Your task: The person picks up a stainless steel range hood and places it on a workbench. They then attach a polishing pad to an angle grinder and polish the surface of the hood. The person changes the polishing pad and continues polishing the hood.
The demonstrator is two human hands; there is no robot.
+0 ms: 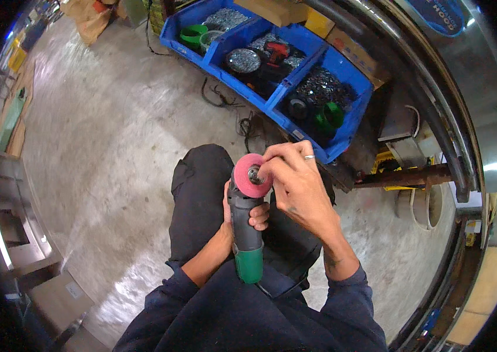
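My left hand (253, 215) is wrapped around the grey and green body of an angle grinder (245, 234), held upright over my knee. A pink round disc (248, 175) sits on the grinder's head. The fingertips of my right hand (295, 179) pinch the metal nut at the centre of that disc; a ring shows on one finger. Both forearms wear dark blue sleeves pushed up.
Blue plastic bins (342, 64) with screws, washers, green rolls and a red tool stand on the concrete floor (102, 146) ahead. A curved shiny metal body (483, 117) fills the right side. Metal cabinets (8, 223) line the left. Cardboard boxes (354, 44) lie behind the bins.
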